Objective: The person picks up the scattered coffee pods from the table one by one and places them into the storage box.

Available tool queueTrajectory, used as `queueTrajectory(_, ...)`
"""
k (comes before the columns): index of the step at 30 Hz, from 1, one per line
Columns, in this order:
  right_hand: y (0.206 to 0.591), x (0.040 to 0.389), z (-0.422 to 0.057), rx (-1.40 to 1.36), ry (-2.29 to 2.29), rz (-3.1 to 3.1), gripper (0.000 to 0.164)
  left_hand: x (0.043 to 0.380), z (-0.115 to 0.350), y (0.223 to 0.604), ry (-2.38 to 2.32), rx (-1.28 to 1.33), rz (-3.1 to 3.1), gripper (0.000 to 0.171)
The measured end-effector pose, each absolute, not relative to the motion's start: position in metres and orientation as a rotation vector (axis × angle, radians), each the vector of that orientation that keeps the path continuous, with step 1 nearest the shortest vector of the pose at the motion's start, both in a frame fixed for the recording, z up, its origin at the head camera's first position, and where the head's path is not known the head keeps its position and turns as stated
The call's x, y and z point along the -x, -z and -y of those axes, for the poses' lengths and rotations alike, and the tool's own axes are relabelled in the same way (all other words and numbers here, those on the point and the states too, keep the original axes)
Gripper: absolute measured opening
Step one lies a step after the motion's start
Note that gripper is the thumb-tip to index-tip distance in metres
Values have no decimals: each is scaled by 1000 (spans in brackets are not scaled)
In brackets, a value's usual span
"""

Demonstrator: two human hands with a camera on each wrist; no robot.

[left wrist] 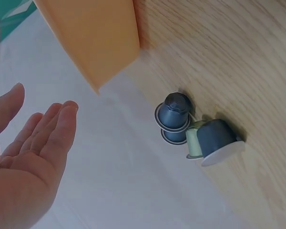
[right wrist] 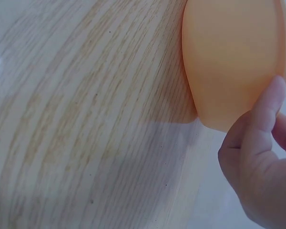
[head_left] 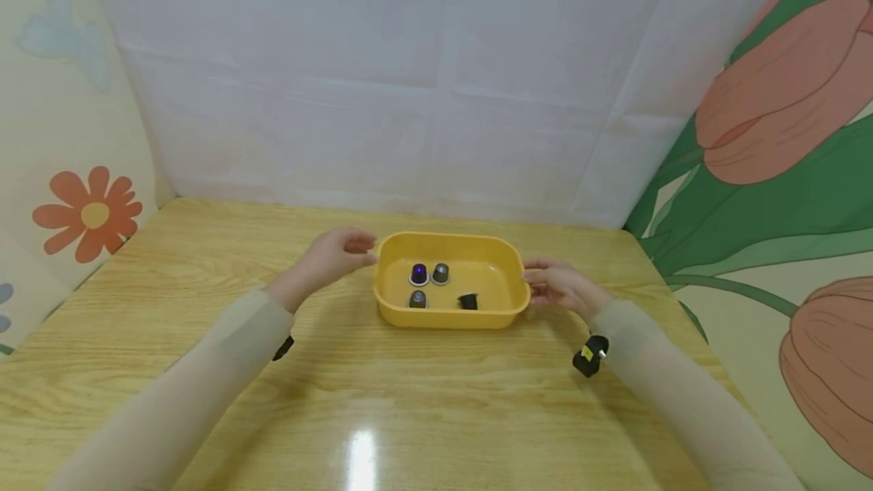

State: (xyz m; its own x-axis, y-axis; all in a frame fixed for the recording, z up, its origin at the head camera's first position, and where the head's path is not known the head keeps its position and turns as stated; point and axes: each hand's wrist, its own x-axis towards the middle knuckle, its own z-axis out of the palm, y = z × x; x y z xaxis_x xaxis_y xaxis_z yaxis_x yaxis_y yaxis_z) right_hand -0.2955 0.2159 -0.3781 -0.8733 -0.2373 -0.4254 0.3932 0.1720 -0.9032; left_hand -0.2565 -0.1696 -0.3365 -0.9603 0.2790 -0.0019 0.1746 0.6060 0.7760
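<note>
A yellow plastic bin sits on the table between the two hands. Inside it are a dark purple coffee capsule, two grey coffee capsules and a black one lying tipped over. Near the bin's left end is the left hand, thumb and fingers spread apart with nothing between them. At the opposite end the right hand touches the wall, a relaxed finger reaching up to the rim in the right wrist view. More dark capsules and a pale green one lie close together in the left wrist view.
The wood-grain table runs back to a white cloth. Flower-patterned panels flank it on both sides. A small black device is strapped at the right wrist.
</note>
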Motion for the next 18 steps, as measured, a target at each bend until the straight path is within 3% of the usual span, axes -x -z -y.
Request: queueTrajectory(18,380,298,-217,-145,1764,-1953,45,243,198,338,-1284,-322,-2751,50)
